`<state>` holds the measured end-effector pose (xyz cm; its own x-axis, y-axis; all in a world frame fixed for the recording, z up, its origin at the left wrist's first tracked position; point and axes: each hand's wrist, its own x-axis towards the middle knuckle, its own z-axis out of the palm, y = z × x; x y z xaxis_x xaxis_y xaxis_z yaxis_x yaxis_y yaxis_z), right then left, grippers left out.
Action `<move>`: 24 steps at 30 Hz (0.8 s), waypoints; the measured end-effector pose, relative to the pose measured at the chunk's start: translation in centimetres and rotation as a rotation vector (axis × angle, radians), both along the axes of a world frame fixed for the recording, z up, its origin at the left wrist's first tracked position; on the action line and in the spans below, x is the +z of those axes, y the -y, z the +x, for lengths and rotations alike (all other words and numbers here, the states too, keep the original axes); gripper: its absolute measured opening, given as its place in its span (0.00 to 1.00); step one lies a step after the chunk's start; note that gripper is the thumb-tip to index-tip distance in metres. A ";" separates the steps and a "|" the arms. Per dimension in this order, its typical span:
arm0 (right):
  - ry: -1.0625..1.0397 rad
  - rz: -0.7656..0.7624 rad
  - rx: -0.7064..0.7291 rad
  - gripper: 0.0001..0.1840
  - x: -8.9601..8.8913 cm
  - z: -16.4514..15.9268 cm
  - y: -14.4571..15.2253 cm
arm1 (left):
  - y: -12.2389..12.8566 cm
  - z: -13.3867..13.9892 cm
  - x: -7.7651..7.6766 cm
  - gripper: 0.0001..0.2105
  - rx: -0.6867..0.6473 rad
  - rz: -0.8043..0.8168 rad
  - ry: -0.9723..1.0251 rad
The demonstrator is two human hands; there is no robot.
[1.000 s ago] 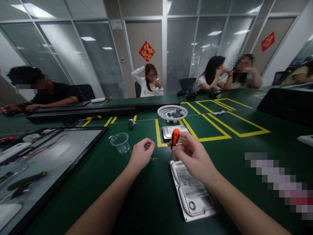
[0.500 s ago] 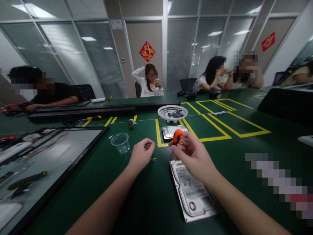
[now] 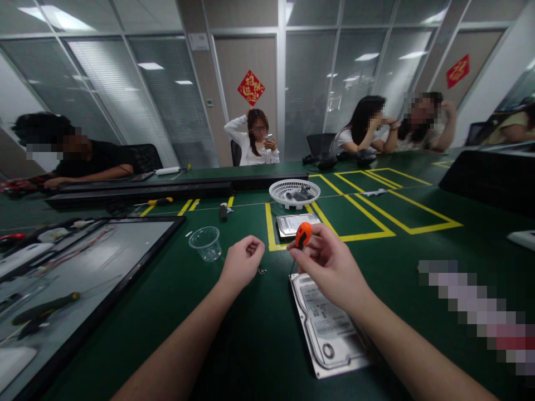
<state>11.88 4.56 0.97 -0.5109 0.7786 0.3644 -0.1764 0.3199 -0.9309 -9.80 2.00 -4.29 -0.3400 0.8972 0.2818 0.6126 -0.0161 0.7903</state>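
Note:
My right hand [image 3: 328, 259] is closed around an orange and black screwdriver [image 3: 303, 235], held upright. Its thin shaft reaches down to the far left corner of a silver hard drive [image 3: 328, 328], which lies label up on the green table. My right wrist and forearm cover the drive's right side. To the left, my left hand [image 3: 244, 256] rests on the table with its fingers curled in; whether anything is inside them is hidden. Beside that hand is a small heap of screws [image 3: 262, 272]. A clear plastic cup [image 3: 205, 244] stands further left.
Another hard drive [image 3: 295, 224] lies beyond my right hand, before a white basket [image 3: 295, 194] of small dark parts. A large flat panel [image 3: 104, 262] with tools on it takes up the left. A yellow-handled screwdriver [image 3: 161, 201] lies further back. Several people sit across the table.
My hands and the hard drive stay in place. The orange handle has shifted very slightly in my right fingers. A person at the back right has moved their head and raised a hand.

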 end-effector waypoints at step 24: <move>0.062 0.069 -0.001 0.09 -0.2 0.2 -0.2 | -0.1 0.0 -0.1 0.10 -0.004 -0.004 -0.001</move>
<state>12.10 4.72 0.75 -0.5336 0.7532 0.3846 -0.1187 0.3835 -0.9159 -9.81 2.07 -4.40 -0.3358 0.8999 0.2784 0.6134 -0.0154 0.7896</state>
